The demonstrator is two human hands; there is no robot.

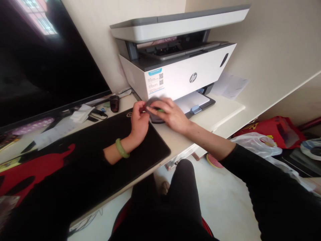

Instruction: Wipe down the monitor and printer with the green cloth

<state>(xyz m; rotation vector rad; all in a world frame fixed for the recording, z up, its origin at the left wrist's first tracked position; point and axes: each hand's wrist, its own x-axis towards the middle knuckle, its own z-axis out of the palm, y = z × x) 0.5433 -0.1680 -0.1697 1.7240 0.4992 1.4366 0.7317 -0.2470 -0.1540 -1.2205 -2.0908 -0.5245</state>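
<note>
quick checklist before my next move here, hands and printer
Both hands at the dark rounded object: ok, the left hand and right hand both reach it.
Object identified: cannot tell, it is blurred.
Scanner lid of the HP printer closed: not ok, it stands raised.
White paper in the printer's tray: ok, sheets show.
Dark cup apart from the hands: ok, it stands beyond and to the side of the left hand, not touching it.
</note>
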